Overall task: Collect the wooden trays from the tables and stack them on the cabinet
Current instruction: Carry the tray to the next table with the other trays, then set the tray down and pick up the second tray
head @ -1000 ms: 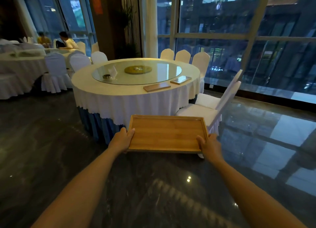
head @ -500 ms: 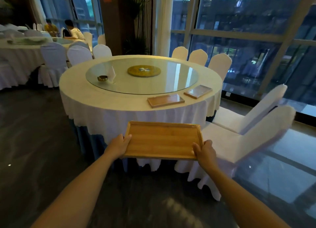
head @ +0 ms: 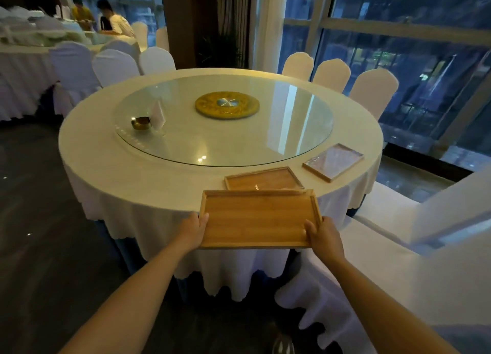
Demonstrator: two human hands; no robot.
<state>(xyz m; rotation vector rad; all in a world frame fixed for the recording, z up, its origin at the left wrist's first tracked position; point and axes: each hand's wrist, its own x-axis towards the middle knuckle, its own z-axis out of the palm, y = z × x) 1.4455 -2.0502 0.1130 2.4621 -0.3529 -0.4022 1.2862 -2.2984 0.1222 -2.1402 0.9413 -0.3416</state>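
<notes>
I hold a rectangular wooden tray [head: 257, 219] level in front of me, its far edge just over the near rim of the round table [head: 159, 178]. My left hand [head: 191, 231] grips its left side and my right hand [head: 322, 236] grips its right side. On the white tablecloth just beyond lies a second wooden tray [head: 263, 178]. A third tray [head: 333, 162] lies further right near the table's edge, its surface reflecting the window light.
A glass turntable [head: 225, 138] with a gold centre disc [head: 227, 105], a small brass bowl [head: 140, 122] and a card covers the table's middle. White-covered chairs [head: 398, 268] stand close on my right and behind the table. Two people sit at a far table [head: 24, 61], left.
I have walked up to the round table with the tray held in both hands; the table and its two trays are now much closer, and the held tray reaches the table's rim.
</notes>
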